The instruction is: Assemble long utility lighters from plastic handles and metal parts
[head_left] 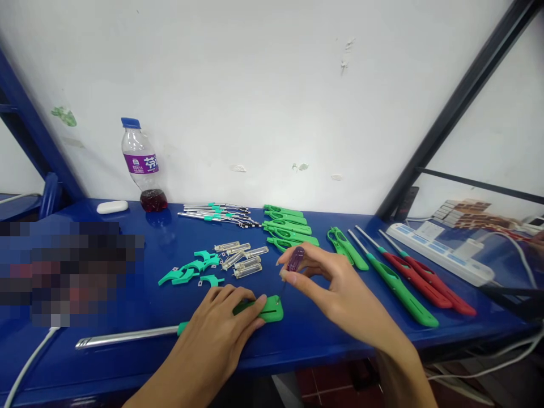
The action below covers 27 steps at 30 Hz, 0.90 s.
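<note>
My left hand (232,317) presses a long-necked green lighter (274,309) flat on the table near its front edge. The lighter's metal tube (127,336) points left, and its handle end sticks out past my fingers on the right. Between thumb and fingertips, my right hand (331,283) grips a small screwdriver (296,259) with a dark purple handle. Its thin shaft slants down to the handle end of the lighter, close to a small hole there. Whether the tip sits in a screw is too small to tell. My left fingers cover the lighter's middle.
Behind my hands lie teal triggers (195,267), clear fuel tanks (249,265), metal tubes with wires (216,214) and green handle shells (289,224). Finished-looking green (402,292) and red lighters (419,277) and a power strip (442,255) lie right. A bottle (144,167) stands back left.
</note>
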Each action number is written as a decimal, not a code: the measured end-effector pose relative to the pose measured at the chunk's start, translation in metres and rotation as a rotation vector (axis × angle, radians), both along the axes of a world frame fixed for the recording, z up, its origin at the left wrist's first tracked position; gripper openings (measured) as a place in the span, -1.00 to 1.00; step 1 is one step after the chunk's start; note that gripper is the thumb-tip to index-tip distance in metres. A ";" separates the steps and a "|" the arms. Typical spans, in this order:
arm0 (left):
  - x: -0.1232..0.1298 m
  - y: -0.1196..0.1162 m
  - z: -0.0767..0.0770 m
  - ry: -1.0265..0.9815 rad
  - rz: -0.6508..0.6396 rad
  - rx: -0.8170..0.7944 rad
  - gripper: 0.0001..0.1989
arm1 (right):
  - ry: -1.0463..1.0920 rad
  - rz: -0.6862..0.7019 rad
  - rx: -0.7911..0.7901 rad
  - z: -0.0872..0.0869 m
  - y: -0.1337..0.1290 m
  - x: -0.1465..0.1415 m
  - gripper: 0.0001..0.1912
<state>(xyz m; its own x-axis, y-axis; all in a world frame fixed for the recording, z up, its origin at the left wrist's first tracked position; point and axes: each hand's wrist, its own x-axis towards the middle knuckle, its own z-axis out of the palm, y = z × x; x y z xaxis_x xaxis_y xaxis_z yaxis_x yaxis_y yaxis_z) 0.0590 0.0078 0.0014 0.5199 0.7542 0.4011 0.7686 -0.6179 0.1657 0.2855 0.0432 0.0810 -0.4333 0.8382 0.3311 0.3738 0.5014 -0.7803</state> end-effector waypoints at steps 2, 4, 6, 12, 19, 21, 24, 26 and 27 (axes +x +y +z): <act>0.000 0.000 0.000 -0.004 0.004 -0.008 -0.68 | 0.008 0.001 -0.005 -0.001 0.002 -0.001 -0.87; -0.001 -0.001 -0.001 -0.005 0.006 -0.010 -0.68 | 0.023 0.008 -0.010 -0.004 0.004 -0.003 -0.87; -0.001 -0.001 -0.001 -0.004 0.007 -0.006 -0.68 | 0.044 -0.001 -0.008 -0.007 0.006 -0.006 -0.77; 0.000 -0.001 0.000 -0.007 0.009 -0.006 -0.68 | 0.013 -0.026 0.084 -0.011 0.007 -0.008 -0.55; 0.001 -0.002 0.003 -0.014 0.008 -0.018 -0.69 | 0.076 -0.037 0.111 -0.004 0.004 0.000 -0.69; 0.000 -0.003 0.002 -0.016 0.017 -0.006 -0.69 | 0.156 -0.097 0.129 -0.006 0.006 -0.002 -0.76; -0.001 -0.003 -0.001 -0.039 0.020 0.013 -0.67 | 0.190 -0.187 0.235 -0.009 0.008 -0.008 -0.89; -0.001 -0.003 -0.002 -0.048 0.015 0.016 -0.66 | 0.118 -0.181 0.308 -0.008 0.007 -0.008 -0.91; -0.001 -0.003 -0.002 -0.050 0.013 0.014 -0.66 | 0.079 -0.156 0.324 -0.006 0.006 -0.008 -0.87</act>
